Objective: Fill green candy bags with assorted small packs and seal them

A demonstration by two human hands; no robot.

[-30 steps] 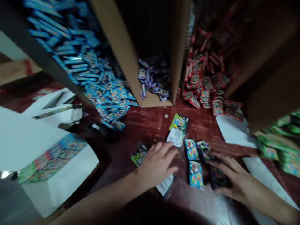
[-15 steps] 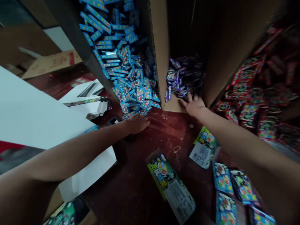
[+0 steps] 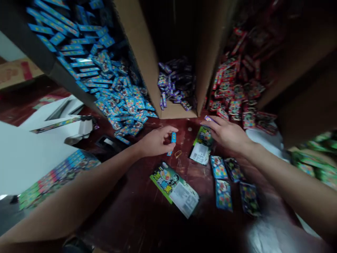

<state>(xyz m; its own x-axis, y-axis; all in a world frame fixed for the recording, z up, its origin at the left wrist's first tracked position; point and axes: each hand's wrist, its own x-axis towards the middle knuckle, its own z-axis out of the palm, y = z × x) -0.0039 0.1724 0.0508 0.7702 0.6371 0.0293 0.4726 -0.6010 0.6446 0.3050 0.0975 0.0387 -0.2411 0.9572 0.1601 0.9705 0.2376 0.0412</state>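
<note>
My left hand [image 3: 156,141] is closed on small blue candy packets [image 3: 173,137], one above the other at the fingertips, over the dark red table. In my right hand [image 3: 229,133] a purple candy packet [image 3: 210,119] shows between thumb and fingers, just above a green printed pouch [image 3: 201,147]. A second green pouch [image 3: 175,189] lies nearer to me. To the right, two blue packets [image 3: 223,194] and two dark purple packets [image 3: 249,198] lie on the table in two columns. My right palm is hidden.
Cardboard bins stand at the back: blue packets [image 3: 105,77] on the left, purple packets [image 3: 175,82] in the middle, red packets [image 3: 234,88] on the right. Green packets [image 3: 316,160] are at far right. White card sheets [image 3: 23,158] lie left. A rubber band [image 3: 178,154] lies on the table.
My left hand has lifted from the blue pile with blue packets. My right hand has come out of the purple bin with a purple packet, toward the right. The view has turned right.
</note>
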